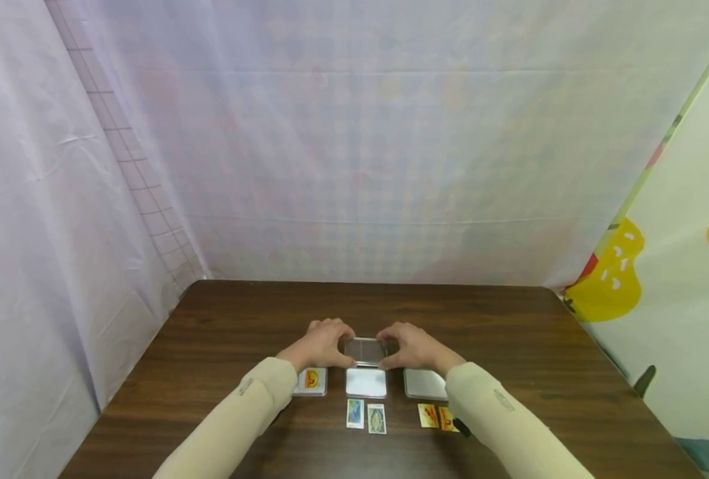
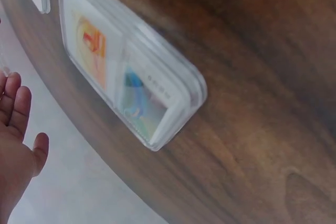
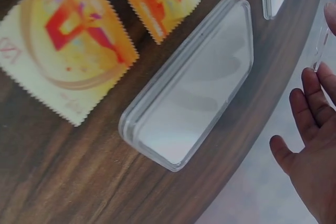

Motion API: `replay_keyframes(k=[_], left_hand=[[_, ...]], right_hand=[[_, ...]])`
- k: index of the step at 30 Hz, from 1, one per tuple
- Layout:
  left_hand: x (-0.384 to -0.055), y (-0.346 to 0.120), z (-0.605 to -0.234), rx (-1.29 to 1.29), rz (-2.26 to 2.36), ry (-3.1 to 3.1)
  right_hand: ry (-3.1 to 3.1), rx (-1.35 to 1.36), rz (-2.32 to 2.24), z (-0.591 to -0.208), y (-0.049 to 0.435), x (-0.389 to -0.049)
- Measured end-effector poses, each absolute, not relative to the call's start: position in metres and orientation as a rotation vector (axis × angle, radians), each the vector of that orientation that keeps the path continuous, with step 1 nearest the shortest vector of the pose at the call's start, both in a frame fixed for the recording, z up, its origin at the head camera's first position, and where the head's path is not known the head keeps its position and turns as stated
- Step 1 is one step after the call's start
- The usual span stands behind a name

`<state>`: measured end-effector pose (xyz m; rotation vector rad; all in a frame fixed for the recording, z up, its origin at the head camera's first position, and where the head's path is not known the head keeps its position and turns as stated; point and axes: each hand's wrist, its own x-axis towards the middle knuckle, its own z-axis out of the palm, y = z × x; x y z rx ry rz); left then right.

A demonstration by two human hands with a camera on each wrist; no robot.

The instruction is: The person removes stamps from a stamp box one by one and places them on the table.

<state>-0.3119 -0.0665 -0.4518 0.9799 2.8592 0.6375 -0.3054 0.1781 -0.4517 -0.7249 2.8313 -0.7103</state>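
Between my two hands is a clear rectangular plastic lid [image 1: 365, 350], with dark wood showing through it. My left hand [image 1: 324, 342] holds its left end between thumb and fingers, and my right hand [image 1: 417, 347] grips the right end the same way. Just on the near side lies a flat clear case with a white inside [image 1: 366, 383]. To its left, a similar case [image 2: 121, 30] contains an orange stamp [image 2: 93, 45] and a blue-green stamp [image 2: 140, 100]. A third case, white inside [image 3: 194, 87], lies by my right forearm, which partly covers it.
Two blue-green stamps [image 1: 355, 414] lie in front of the middle case. Two orange-yellow stamps [image 3: 73, 45] lie in front of the right one, beside my right sleeve [image 1: 498, 406]. The brown wooden table [image 1: 240, 313] ends at a white curtain [image 1: 354, 166].
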Motion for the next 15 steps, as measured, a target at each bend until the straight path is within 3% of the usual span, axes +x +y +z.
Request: replay_keyframes(k=[15], left_hand=[[-0.298,-0.068,-0.458,0.981,0.626,2.815]], right_hand=[[2.842,-0.862,-0.672,-0.459,0.181,-0.290]])
